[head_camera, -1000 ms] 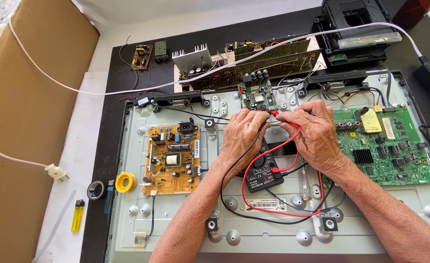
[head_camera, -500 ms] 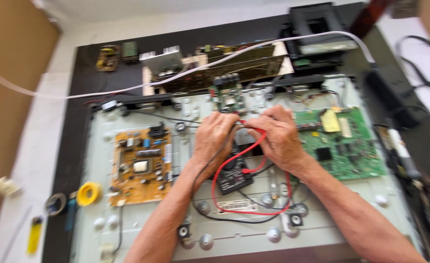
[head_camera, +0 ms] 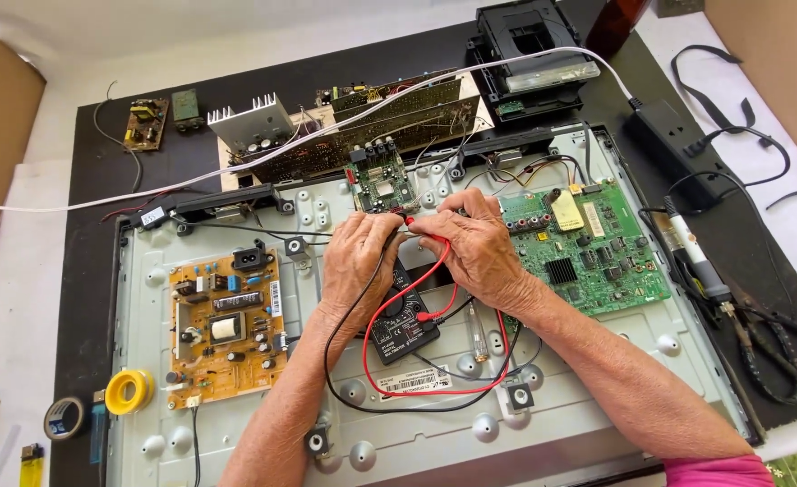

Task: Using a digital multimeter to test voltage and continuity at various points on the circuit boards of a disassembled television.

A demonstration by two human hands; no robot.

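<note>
My left hand (head_camera: 356,259) and my right hand (head_camera: 470,245) meet over the middle of a grey metal panel chassis (head_camera: 416,433). The right hand grips a red probe (head_camera: 419,225), and its red lead (head_camera: 389,311) loops down past the hands. The left hand is closed on a black probe whose lead (head_camera: 340,307) runs along my wrist. Both probe tips point at the lower edge of a small green circuit board (head_camera: 378,187). A black multimeter (head_camera: 405,317) lies on the chassis just below my hands, partly hidden by them.
An orange-brown power board (head_camera: 222,326) sits at the left of the chassis, a large green main board (head_camera: 588,248) at the right. A yellow solder roll (head_camera: 129,390), tape roll (head_camera: 64,418) and lighter (head_camera: 30,462) lie lower left. A soldering iron (head_camera: 694,260) and pliers (head_camera: 777,347) lie at the right.
The view swung left, then back and slightly right. My hands stayed together at the small green board with both probes held; nothing was let go.
</note>
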